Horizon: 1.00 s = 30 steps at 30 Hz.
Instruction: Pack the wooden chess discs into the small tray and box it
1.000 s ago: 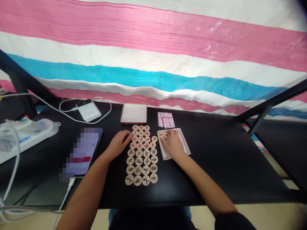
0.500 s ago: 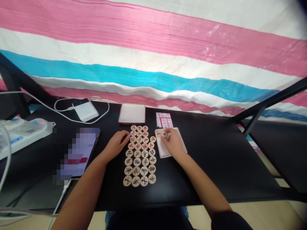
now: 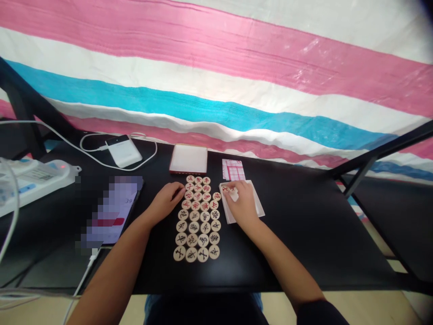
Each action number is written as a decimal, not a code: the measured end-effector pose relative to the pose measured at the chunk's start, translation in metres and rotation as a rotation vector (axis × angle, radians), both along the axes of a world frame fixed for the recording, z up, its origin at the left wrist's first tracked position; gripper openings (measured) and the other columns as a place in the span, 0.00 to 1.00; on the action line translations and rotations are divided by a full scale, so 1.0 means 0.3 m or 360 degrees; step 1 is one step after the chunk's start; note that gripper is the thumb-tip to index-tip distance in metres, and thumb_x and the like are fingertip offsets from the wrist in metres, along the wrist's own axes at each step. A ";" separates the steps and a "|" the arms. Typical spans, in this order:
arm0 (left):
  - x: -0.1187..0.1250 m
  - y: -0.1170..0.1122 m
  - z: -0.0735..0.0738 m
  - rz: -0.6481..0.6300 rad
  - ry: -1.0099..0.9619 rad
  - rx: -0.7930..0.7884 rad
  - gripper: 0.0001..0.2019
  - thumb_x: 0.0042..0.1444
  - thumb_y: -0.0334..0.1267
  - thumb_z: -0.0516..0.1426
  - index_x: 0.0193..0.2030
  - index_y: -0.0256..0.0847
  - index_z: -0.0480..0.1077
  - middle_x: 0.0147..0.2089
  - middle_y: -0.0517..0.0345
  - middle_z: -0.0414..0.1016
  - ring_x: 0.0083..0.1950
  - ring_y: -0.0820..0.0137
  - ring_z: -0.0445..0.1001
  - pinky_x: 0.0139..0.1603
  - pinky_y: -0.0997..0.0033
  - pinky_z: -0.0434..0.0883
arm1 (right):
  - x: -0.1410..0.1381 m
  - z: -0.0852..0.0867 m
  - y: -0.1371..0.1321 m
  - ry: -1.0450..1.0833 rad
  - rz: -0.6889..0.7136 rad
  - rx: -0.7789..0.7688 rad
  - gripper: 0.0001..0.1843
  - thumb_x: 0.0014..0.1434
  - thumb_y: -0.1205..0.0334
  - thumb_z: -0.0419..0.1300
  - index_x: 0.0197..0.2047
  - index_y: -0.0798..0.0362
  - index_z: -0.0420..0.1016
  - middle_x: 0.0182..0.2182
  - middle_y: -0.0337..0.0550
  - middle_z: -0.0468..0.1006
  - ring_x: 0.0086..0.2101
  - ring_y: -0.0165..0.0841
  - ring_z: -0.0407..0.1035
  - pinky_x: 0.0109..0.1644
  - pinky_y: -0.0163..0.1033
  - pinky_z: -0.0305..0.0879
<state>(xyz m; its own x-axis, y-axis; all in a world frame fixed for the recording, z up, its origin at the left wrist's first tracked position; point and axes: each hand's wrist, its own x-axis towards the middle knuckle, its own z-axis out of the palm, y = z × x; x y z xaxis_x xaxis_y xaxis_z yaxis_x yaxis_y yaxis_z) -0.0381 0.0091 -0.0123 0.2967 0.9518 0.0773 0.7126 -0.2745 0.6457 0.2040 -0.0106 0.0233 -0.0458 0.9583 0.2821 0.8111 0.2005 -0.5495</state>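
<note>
Here we are at the black worktop [image 3: 304, 243], and the two hands are working well apart! The left hand [image 3: 163, 201] is resting palm-down, its fingers loosely curled and holding nothing, right beside the upper left edge of a block of round wooden xiangqi pieces [image 3: 198, 221]. It's staying just clear of the rows, which looks like a way of keeping that neat layout undisturbed.

The right hand [image 3: 242, 204] is pressing down inside a shallow white tray [image 3: 259, 210], its fingers covering a small cluster of pieces [image 3: 229, 189]. Those pieces are mostly hidden, so we can't tell whether it's actually gripping any.

The block is sitting face up, with red characters filling the upper rows and black the lower ones, so every piece is showing its marking. The tray's raised edge appears to be keeping its loose pieces corralled.

Behind them, a pink-checked paper card [image 3: 233, 170] is lying beside a white-topped box lid [image 3: 188, 159]. Off to the left, a phone [image 3: 111, 212] is lying with its screen blurred out, and a white power bank [image 3: 123, 151] is sitting on its cable, well away from the play area.
</note>
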 end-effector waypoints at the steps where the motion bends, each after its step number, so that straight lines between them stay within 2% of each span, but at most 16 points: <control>1: 0.000 0.000 0.000 0.0001 0.0006 -0.0001 0.14 0.58 0.47 0.45 0.35 0.40 0.65 0.33 0.55 0.70 0.36 0.66 0.66 0.39 0.65 0.64 | -0.021 0.006 -0.001 -0.0034 0.0080 -0.0033 0.07 0.53 0.66 0.54 0.36 0.53 0.70 0.36 0.45 0.72 0.39 0.38 0.61 0.45 0.42 0.58; 6: 0.003 -0.003 0.004 0.0002 0.0014 0.0011 0.14 0.59 0.46 0.44 0.34 0.40 0.65 0.32 0.55 0.69 0.35 0.66 0.66 0.39 0.66 0.64 | -0.089 0.017 0.007 -0.0401 0.0260 -0.0239 0.11 0.52 0.70 0.53 0.37 0.55 0.75 0.36 0.47 0.73 0.39 0.39 0.58 0.44 0.41 0.57; 13: 0.002 -0.001 0.005 -0.0009 -0.0011 0.0032 0.14 0.59 0.45 0.45 0.35 0.40 0.66 0.32 0.55 0.69 0.35 0.66 0.66 0.39 0.66 0.64 | -0.051 0.044 0.010 -0.0619 0.0461 -0.0368 0.22 0.47 0.78 0.52 0.44 0.53 0.75 0.38 0.47 0.73 0.39 0.39 0.58 0.43 0.40 0.58; 18: 0.006 -0.005 0.014 -0.0005 -0.0013 0.0020 0.14 0.58 0.45 0.45 0.34 0.40 0.66 0.32 0.55 0.70 0.35 0.65 0.66 0.38 0.66 0.64 | -0.050 0.040 0.019 -0.0656 0.0470 -0.0363 0.20 0.50 0.76 0.53 0.44 0.53 0.75 0.38 0.48 0.73 0.40 0.39 0.59 0.43 0.40 0.59; 21: 0.005 -0.005 0.011 0.0006 -0.0003 0.0024 0.14 0.59 0.46 0.45 0.35 0.40 0.66 0.32 0.55 0.70 0.36 0.65 0.66 0.39 0.66 0.64 | -0.059 0.028 0.024 -0.0629 0.0436 -0.0343 0.16 0.52 0.75 0.53 0.42 0.53 0.73 0.38 0.48 0.72 0.40 0.38 0.60 0.43 0.41 0.59; 24: 0.001 -0.002 0.001 0.0000 0.0013 0.0022 0.15 0.59 0.46 0.44 0.36 0.39 0.66 0.33 0.55 0.69 0.36 0.65 0.66 0.39 0.66 0.64 | -0.047 0.034 0.018 -0.0458 0.0357 -0.0252 0.11 0.54 0.71 0.54 0.41 0.53 0.71 0.38 0.47 0.72 0.40 0.37 0.61 0.44 0.41 0.59; 27: -0.002 0.000 -0.005 -0.0006 0.0027 0.0011 0.15 0.59 0.47 0.44 0.36 0.39 0.66 0.33 0.55 0.69 0.36 0.65 0.66 0.39 0.65 0.64 | 0.002 0.052 0.004 -0.0240 0.0149 -0.0094 0.09 0.54 0.66 0.54 0.40 0.54 0.70 0.37 0.46 0.72 0.39 0.37 0.62 0.44 0.41 0.59; 30: -0.001 0.000 -0.002 -0.0003 0.0026 -0.0005 0.15 0.59 0.47 0.44 0.36 0.39 0.66 0.33 0.54 0.70 0.36 0.65 0.66 0.40 0.65 0.64 | 0.072 0.050 -0.004 -0.0274 -0.0154 -0.0098 0.09 0.53 0.64 0.55 0.38 0.54 0.70 0.35 0.47 0.73 0.38 0.38 0.62 0.42 0.41 0.58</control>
